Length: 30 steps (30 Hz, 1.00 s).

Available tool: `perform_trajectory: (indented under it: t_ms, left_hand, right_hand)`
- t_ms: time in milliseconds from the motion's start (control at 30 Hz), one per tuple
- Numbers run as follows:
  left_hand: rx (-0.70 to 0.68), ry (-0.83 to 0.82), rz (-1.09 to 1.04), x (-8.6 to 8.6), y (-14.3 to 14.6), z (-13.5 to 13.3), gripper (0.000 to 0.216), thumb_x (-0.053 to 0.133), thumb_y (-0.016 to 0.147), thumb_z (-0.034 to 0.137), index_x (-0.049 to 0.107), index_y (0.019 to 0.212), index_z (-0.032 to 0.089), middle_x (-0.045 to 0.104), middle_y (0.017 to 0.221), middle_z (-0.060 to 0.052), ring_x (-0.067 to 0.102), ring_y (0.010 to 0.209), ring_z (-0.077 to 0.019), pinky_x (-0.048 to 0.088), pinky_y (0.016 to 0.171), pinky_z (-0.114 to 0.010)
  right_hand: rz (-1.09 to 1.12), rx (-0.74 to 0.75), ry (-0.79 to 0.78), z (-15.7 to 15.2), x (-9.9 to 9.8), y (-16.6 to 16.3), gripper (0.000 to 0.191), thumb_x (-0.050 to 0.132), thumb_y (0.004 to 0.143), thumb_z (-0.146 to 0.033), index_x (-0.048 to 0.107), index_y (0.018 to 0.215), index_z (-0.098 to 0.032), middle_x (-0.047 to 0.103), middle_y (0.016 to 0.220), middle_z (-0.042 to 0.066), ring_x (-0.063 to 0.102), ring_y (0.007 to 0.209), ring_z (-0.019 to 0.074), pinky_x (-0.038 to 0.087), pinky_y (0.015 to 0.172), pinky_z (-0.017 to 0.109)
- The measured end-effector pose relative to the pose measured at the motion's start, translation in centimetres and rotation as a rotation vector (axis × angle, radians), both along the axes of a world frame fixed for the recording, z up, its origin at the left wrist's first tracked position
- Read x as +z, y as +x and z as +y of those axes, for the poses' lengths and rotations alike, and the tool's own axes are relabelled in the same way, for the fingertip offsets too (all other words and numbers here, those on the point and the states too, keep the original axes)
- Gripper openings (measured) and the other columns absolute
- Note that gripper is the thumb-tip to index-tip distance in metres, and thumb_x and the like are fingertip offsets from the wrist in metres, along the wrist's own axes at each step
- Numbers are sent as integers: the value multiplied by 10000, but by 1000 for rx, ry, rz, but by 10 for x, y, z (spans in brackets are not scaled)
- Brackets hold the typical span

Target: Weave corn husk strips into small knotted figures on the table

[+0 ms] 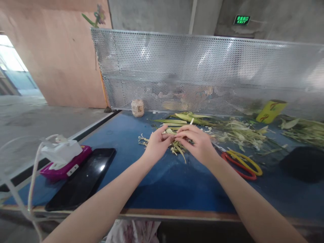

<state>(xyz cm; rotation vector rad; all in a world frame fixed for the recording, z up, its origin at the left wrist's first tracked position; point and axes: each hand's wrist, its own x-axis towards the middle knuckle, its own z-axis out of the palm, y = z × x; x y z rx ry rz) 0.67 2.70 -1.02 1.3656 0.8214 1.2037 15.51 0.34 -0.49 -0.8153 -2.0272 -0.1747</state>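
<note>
My left hand and my right hand meet above the blue table, fingers pinched together on a pale green leaf strip. A small woven bundle of the same strips hangs just under my fingers, with loose ends trailing toward the table. More long green and pale leaves lie in a heap right behind my hands.
Scissors with red and yellow handles lie right of my right hand. A black phone, a pink box with white tissue, a small jar, a yellow box and a dark object sit around. A perforated metal screen backs the table.
</note>
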Motion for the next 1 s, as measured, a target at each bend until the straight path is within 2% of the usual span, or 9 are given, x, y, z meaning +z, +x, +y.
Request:
perform_trajectory:
  t_ms: [67,133,233,300,433,533,767,900,1000]
  left_hand:
    - [15,-1,-12,-1,0,1,617,597,700,157,375,1272,96,665,648,13,512,543,-67,374,560,-191]
    - [19,13,-19,-3,0,2,606,602,695,169,394,1259,98,657,641,15,494,523,-65,356,534,-191]
    - [17,47,-14,-5,0,3,625,587,696,148,372,1279,81,625,583,32,463,492,-62,331,508,-192]
    - [38,57,7,-6,-1,3,648,581,693,130,349,1293,59,608,552,40,436,468,-60,315,492,-194]
    - [63,89,37,-4,-2,3,684,600,698,187,323,1309,52,662,653,-2,488,543,-78,372,569,-217]
    - [61,140,106,-4,-2,2,678,577,723,201,297,1322,51,682,709,-26,530,606,-93,405,636,-233]
    - [23,198,151,-8,0,3,609,535,740,141,318,1304,64,699,791,-76,609,699,-137,455,707,-276]
    - [-2,247,157,-8,-1,2,591,522,748,132,321,1301,83,700,841,-91,631,755,-154,469,733,-291]
    - [-33,246,124,-8,-1,0,604,523,757,153,294,1313,95,698,860,-95,642,790,-165,478,752,-309]
  right_hand:
    - [-51,26,25,0,0,1,246,432,852,-148,594,1024,-218,574,993,72,546,941,176,463,799,342]
    - [-63,35,16,0,0,1,314,408,861,-140,565,1113,-240,552,985,69,546,902,164,465,773,333]
    - [-35,26,0,0,-1,0,286,443,850,-154,607,1061,-255,529,881,50,538,779,143,467,674,300]
    - [-31,44,-28,-1,0,-1,255,467,838,-147,632,1005,-245,542,849,42,535,770,140,461,671,292]
    - [47,39,-121,-2,6,1,153,511,809,-145,628,890,-201,592,806,32,551,728,131,467,644,267]
    - [25,34,-107,-1,10,6,89,519,812,-172,601,785,-191,600,784,30,563,745,137,466,671,277]
    - [-287,51,-98,-4,8,7,139,418,858,-136,546,812,-167,579,851,74,538,848,165,440,782,314]
    - [-217,9,-164,-6,4,1,62,464,832,-149,507,857,-186,561,817,41,535,761,146,445,688,273]
    - [-113,-98,-149,-5,3,0,176,533,786,-181,478,952,-204,548,840,36,528,756,157,430,649,277]
